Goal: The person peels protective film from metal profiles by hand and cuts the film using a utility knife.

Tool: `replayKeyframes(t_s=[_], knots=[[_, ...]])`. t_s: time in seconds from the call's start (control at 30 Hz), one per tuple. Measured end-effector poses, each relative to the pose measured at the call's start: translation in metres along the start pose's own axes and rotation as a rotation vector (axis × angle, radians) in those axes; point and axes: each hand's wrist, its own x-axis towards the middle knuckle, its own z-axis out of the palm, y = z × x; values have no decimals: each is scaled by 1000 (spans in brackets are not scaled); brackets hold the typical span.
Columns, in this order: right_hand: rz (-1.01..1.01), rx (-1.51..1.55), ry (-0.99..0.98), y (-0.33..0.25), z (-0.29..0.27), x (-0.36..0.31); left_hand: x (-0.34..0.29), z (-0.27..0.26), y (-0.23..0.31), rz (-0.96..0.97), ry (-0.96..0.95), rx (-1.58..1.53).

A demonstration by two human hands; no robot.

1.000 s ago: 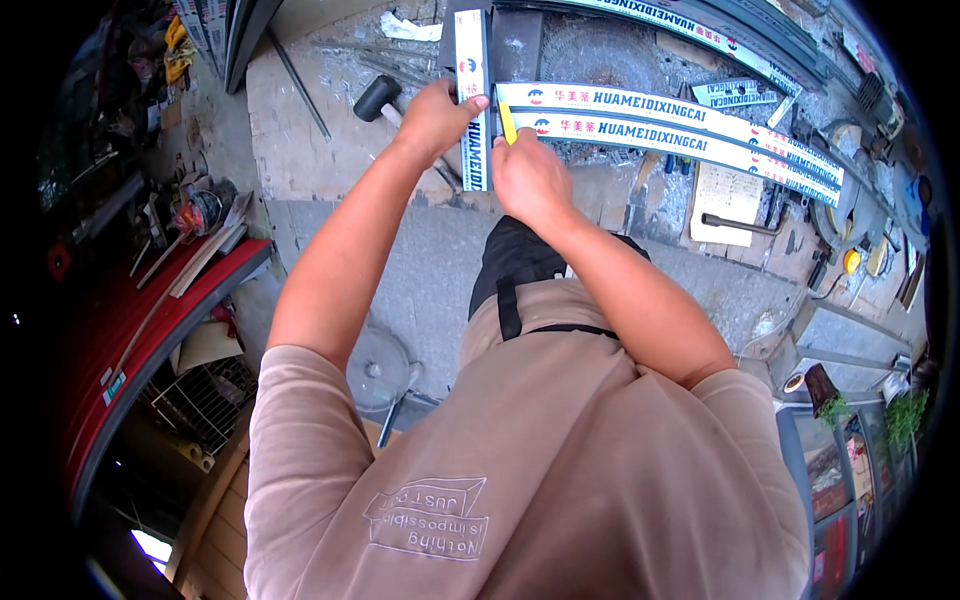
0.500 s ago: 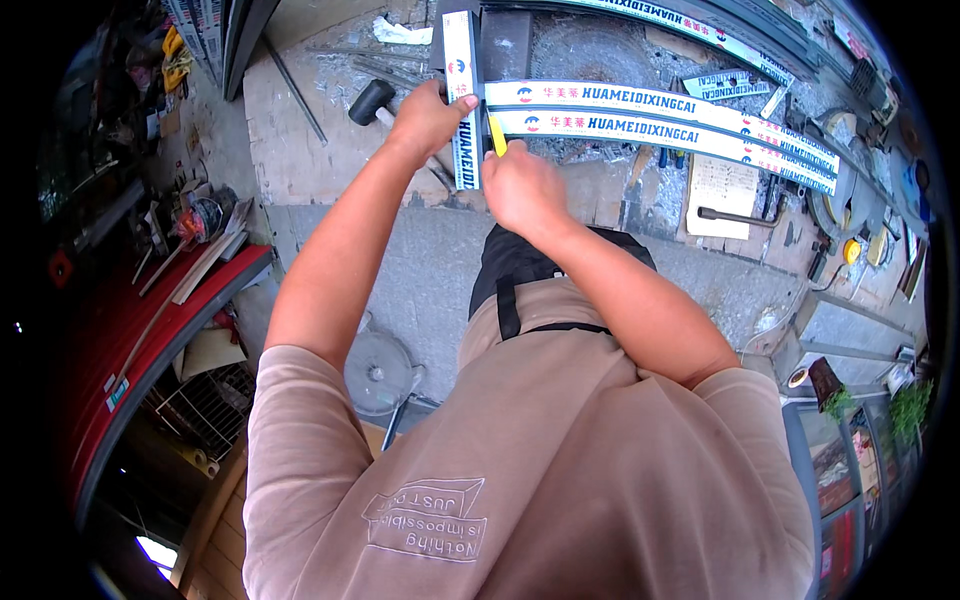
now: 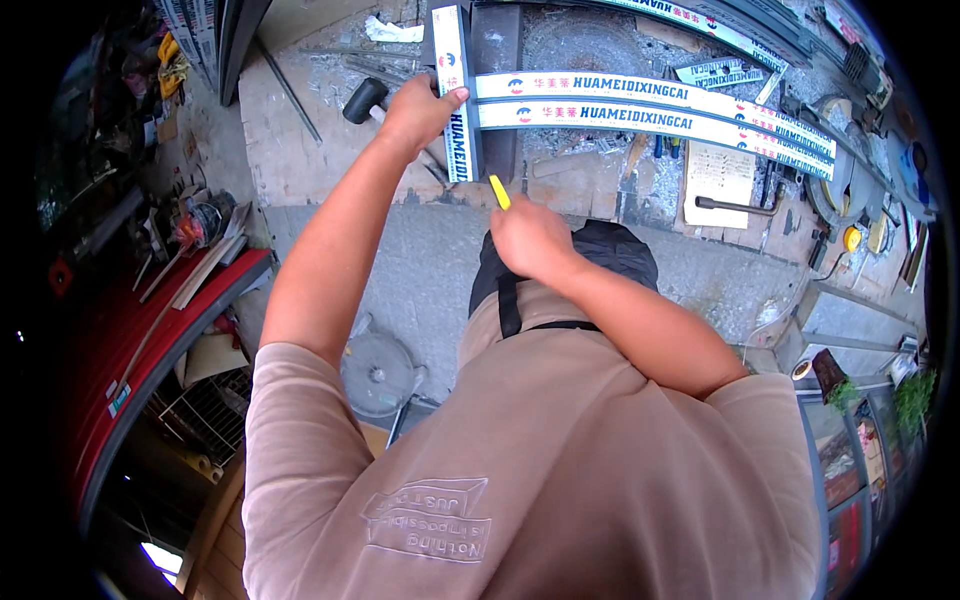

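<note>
A short film-wrapped profile (image 3: 459,140) lies at the front of the workbench (image 3: 330,170), pointing away from the person, its middle covered by the left hand (image 3: 420,112). That hand is clamped round it, thumb on the white face; the other fingertips are hidden. Two long film-wrapped profiles (image 3: 630,90) run rightward from beside its right edge — whether they touch it is hard to tell. The right hand (image 3: 530,235), closed in a fist, grips a yellow tool (image 3: 500,192) apart from the profile; only one end projects, so its kind is unclear. Left of the left hand lies a black-headed mallet (image 3: 364,101), its handle partly hidden. Rightward, a socket wrench (image 3: 738,207) lies across a sheet of paper (image 3: 720,175) — its marks too small to read.
</note>
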Motion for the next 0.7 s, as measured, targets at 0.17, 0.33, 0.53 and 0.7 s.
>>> replayKeyframes(t_s=[0.17,0.33,0.53,0.7], knots=[[82,13,105,-26,-44,-2,-10,-5,10,-41,0,-22],[39,101,240,-41,-45,63,-2,-4,10,-15,-62,15],[152,118,207,-50,-39,83,-1,-1,4,-28,-45,1],[170,102,177,-56,-39,83,3,3,-7,19,46,-15]])
